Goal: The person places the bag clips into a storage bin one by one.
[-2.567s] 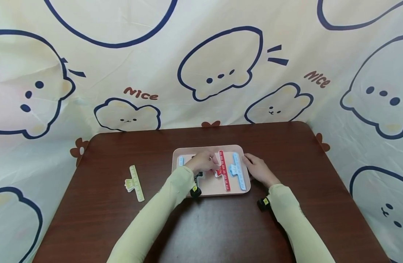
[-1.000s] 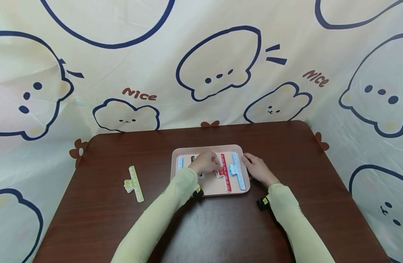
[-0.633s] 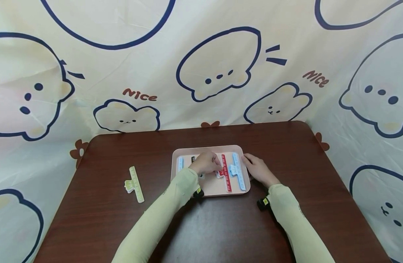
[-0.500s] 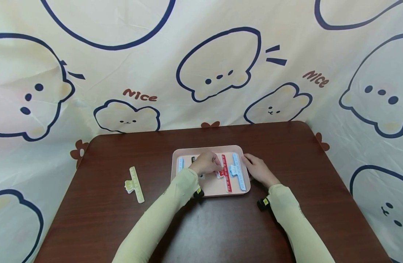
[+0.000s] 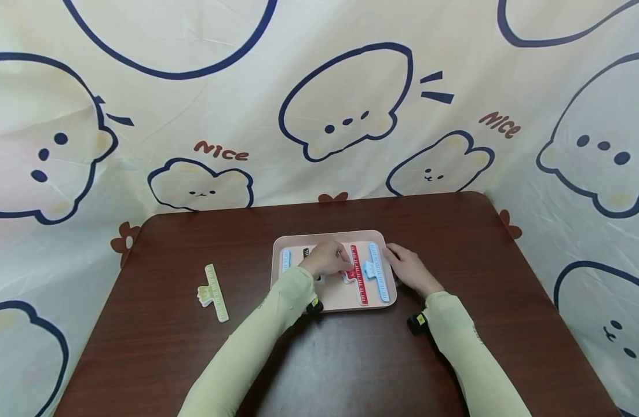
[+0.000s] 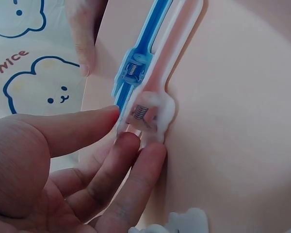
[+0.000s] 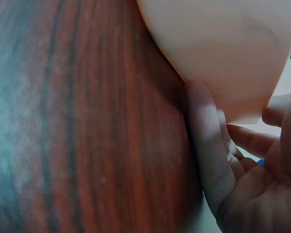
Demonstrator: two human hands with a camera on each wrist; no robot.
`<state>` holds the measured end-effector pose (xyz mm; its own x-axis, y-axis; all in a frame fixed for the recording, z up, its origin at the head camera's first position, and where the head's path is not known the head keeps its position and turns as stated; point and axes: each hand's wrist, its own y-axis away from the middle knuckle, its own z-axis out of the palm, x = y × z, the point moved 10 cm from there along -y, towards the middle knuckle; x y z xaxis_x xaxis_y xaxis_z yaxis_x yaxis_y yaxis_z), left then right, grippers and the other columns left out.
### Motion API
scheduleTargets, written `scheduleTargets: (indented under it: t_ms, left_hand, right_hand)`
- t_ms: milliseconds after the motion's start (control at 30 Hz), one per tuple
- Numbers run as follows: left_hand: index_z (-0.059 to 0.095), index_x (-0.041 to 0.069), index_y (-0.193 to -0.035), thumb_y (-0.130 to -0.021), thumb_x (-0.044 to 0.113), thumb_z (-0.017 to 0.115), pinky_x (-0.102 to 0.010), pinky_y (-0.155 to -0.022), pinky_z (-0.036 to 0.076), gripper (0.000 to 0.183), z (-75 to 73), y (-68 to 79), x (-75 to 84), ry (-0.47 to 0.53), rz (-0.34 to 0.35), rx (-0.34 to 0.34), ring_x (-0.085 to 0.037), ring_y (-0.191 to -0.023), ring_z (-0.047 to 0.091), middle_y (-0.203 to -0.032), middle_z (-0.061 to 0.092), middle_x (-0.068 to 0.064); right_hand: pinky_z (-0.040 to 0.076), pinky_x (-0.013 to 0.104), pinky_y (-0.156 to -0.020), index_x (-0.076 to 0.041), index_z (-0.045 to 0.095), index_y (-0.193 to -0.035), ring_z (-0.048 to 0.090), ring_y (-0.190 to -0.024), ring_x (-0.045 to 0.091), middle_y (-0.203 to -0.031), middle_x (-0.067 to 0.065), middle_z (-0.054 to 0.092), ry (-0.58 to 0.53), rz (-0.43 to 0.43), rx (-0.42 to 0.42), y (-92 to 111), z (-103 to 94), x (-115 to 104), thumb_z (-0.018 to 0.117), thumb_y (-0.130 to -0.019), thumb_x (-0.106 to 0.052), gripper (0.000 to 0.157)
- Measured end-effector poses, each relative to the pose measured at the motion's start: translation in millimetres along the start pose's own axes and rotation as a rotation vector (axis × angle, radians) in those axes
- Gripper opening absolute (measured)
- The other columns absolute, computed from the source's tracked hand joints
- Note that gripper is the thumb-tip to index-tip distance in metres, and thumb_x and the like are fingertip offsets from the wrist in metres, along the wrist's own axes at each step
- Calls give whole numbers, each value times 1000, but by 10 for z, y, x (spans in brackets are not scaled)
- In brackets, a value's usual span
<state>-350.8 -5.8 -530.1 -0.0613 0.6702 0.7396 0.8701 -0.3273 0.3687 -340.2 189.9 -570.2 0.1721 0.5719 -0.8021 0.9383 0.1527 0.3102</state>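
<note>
My left hand (image 5: 328, 259) is over the tray, thumb and fingertips pinching the short handle of a red ruler-edged clip (image 5: 358, 275). Up close in the left wrist view, that clip (image 6: 172, 53) shows a white rim and a metal spring, and lies right beside a blue clip (image 6: 150, 29). The pale pink tray (image 5: 332, 307) lies on the table, with the right-hand blue clip (image 5: 379, 272) inside it. At the tray's right edge, my right hand (image 5: 412, 271) grips the rim; its thumb (image 7: 203, 111) presses the tray wall (image 7: 208, 43) in the right wrist view.
Another light blue clip (image 5: 286, 260) and a dark clip (image 5: 306, 252) lie in the left part of the tray, partly hidden by my hand and sleeve. A yellow-green clip (image 5: 215, 292) lies on the brown table (image 5: 350, 365). A printed curtain (image 5: 220, 116) stands behind.
Since the earliest frame, the left hand and the red clip have shifted slightly right and toward me. Over the last second both hands stay still.
</note>
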Motion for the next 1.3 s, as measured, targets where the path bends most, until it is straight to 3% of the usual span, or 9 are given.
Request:
scheduleTargets:
  t_ms: [267,500,700,933,1100,1300]
  left_hand:
    - [74,9,-99,-92,25,80,-33,-77,51,18,-70,94,104,-109,33,55,-20,-89,60,-99,67,-4]
    - [73,6,-114,-93,24,78,-33,-76,55,28,-247,276,176,-187,116,117,-19,-89,64,-103,71,-6]
    - [71,10,-121,-97,25,73,-38,-84,56,29,-595,560,125,-246,157,216,-21,-98,68,-107,73,-6]
    - [71,12,-127,-97,27,73,-50,-90,53,33,-1057,898,-235,-318,119,307,-27,-104,69,-116,74,-9]
    - [70,10,-125,-96,24,73,-52,-86,55,33,-1310,1148,-640,-374,79,341,-29,-102,69,-116,74,-12]
    - [68,12,-130,-86,29,83,-58,-76,54,49,-1517,1468,-1127,-537,16,365,-38,-105,69,-126,70,-18]
  right_hand:
    - [58,37,-71,-12,42,-156,66,-97,26,-140,19,58,67,-2,13,-20,-10,6,37,-111,-49,59]
    - [49,51,-102,-11,43,-156,57,-123,31,-148,18,55,109,-15,28,-35,-5,-18,35,-111,-51,61]
    - [56,45,-88,-12,41,-157,62,-113,30,-145,18,56,87,3,12,-26,10,10,35,-111,-51,61]
    - [57,38,-81,-12,41,-157,62,-111,28,-145,18,55,91,4,11,-20,6,6,36,-111,-51,61]
    - [57,34,-71,-11,40,-158,64,-105,28,-145,20,55,76,15,7,-15,5,1,37,-111,-48,60]
    - [57,34,-69,-10,43,-156,65,-99,26,-141,20,58,67,0,12,-3,-9,-30,37,-112,-46,57]
